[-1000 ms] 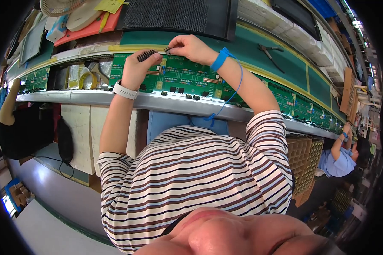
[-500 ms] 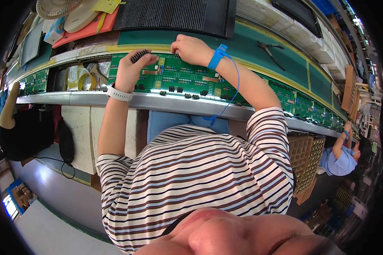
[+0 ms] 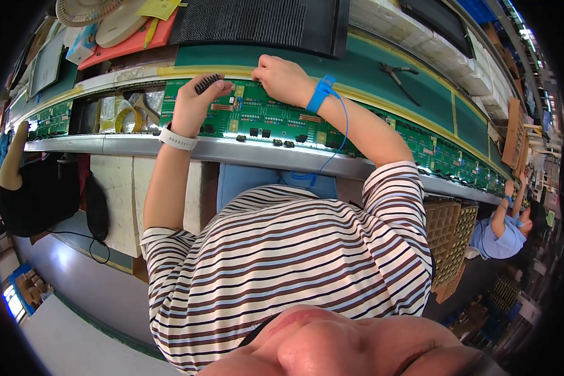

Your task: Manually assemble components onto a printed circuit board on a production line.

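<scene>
Left hand (image 3: 191, 109) has a black ribbed strip (image 3: 208, 84) gripped over the green circuit board (image 3: 269, 113) behind the metal rail (image 3: 232, 148), right hand (image 3: 285, 80) is curled at the board's far edge, can't tell if it's pinching anything.

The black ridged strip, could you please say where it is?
In the head view, the black ridged strip is above and left of centre, held in the left hand near the far edge of the green circuit board.
</scene>
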